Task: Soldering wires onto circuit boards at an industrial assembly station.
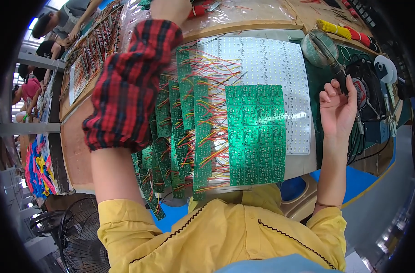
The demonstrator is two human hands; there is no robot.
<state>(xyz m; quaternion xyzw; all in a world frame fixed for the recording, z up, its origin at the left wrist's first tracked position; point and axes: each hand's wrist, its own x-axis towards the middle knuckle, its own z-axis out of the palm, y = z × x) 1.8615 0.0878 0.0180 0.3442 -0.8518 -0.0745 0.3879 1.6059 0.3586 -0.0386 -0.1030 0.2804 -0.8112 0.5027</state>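
Observation:
My left arm, in a red-and-black plaid sleeve, stretches to the far edge of the bench. Only the back of my left hand (171,9) shows there, beside a bundle of red wires (198,11); its fingers are out of sight. On the right, my right hand (337,102) is palm up, fingers curled at the dark handle of what looks like a soldering iron (338,70). Its other end reaches a round, pale green wrapped holder (317,49). Between my arms lies a green circuit board panel (256,135), overlapping a white perforated board sheet (298,109).
Green board strips (202,136) with red and yellow wires overlap left of the panel. A black device (364,86), a white spool (386,69) and yellow wire bundles (333,29) stand at right. A fan (82,232) is lower left. Other people (57,22) work beyond, far left.

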